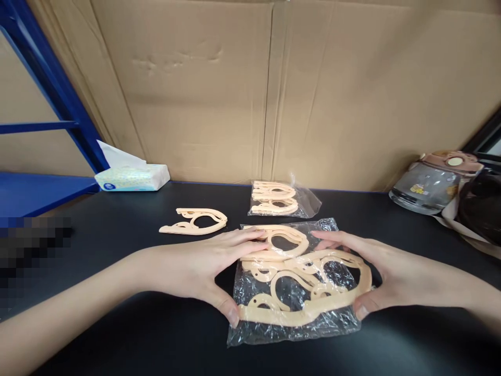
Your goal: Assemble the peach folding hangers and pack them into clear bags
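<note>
In front of me lies a clear plastic bag (pixel 266 337) with several cream folding hangers (pixel 287 256) in or on it; the film's glare hides which. My left hand (pixel 207 266) grips the left side, its fingers over the upper hanger and its thumb at the tip of the front one. Across from it, my right hand (pixel 364 271) holds the curved right end of the front hanger (pixel 305 313), thumb in front and fingers behind. Beyond my left hand a single folded hanger (pixel 209 222) rests on the table. Another clear bag (pixel 309 201) of folded hangers lies behind.
A black table (pixel 125 224) runs back to a cardboard wall (pixel 203 104). A tissue pack (pixel 133 176) stands at the back left beside a blue metal frame (pixel 58 78). At the back right are a clear bottle with a brown lid (pixel 426 183) and a dark object (pixel 481 209).
</note>
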`<move>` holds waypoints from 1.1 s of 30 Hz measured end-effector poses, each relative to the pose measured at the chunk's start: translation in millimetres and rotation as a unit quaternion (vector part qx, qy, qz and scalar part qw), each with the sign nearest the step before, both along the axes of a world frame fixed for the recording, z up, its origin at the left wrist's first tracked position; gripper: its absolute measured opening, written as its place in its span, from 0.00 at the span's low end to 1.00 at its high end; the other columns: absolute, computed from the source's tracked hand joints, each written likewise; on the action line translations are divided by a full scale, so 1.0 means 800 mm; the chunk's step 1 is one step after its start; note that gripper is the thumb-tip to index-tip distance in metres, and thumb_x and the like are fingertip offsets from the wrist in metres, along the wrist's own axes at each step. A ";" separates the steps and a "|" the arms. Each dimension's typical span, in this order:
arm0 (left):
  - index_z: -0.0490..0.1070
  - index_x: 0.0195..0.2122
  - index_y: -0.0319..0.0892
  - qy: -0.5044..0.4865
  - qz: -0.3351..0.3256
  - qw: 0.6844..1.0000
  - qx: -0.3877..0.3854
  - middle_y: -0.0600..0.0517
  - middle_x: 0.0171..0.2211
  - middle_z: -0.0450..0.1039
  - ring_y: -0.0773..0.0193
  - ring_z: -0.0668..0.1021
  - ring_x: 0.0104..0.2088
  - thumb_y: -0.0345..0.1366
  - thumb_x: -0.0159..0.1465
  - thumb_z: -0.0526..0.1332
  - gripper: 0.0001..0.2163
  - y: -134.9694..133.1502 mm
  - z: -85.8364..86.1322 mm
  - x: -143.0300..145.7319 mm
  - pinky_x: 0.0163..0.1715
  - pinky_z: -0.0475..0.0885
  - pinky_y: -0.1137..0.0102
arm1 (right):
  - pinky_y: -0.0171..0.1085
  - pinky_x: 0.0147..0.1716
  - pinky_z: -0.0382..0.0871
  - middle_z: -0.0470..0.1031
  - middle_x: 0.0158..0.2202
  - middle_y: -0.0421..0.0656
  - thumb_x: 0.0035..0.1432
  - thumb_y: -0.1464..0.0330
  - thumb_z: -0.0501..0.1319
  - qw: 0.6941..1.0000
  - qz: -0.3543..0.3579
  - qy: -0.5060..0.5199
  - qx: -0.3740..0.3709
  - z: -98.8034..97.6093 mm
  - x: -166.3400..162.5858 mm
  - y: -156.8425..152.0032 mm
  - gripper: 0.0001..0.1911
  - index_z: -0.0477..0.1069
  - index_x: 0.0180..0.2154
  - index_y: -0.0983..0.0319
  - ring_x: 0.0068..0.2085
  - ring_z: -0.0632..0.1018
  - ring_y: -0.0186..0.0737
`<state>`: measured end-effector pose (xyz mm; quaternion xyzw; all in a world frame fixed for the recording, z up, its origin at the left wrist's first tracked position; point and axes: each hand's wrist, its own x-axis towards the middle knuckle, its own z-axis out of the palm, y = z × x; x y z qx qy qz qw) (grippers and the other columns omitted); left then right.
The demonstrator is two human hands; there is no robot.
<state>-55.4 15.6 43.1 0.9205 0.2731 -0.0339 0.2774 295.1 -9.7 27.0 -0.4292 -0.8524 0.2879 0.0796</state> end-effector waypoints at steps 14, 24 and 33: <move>0.43 0.69 0.56 0.001 0.007 1.000 -0.019 0.53 0.72 0.36 0.52 0.43 0.70 0.51 0.55 0.69 0.46 0.004 0.002 -0.005 0.67 0.46 0.57 | 0.46 0.49 0.72 0.71 0.56 0.41 0.54 0.62 0.68 0.999 0.028 -0.010 -0.017 0.006 0.014 0.007 0.45 0.47 0.67 0.42 0.46 0.76 0.42; 0.43 0.70 0.54 0.018 0.013 1.000 -0.014 0.53 0.72 0.33 0.54 0.41 0.71 0.53 0.56 0.68 0.46 0.002 0.002 -0.004 0.68 0.44 0.58 | 0.44 0.49 0.72 0.75 0.52 0.44 0.49 0.54 0.70 0.997 0.025 0.029 0.063 -0.010 -0.026 -0.005 0.43 0.59 0.64 0.50 0.48 0.78 0.47; 0.44 0.69 0.54 0.000 0.018 1.000 -0.022 0.51 0.72 0.36 0.52 0.44 0.70 0.50 0.55 0.70 0.46 0.001 0.004 -0.002 0.67 0.47 0.57 | 0.39 0.48 0.73 0.75 0.49 0.43 0.51 0.54 0.69 0.993 0.044 0.065 0.083 -0.022 -0.038 -0.008 0.39 0.61 0.63 0.50 0.48 0.78 0.44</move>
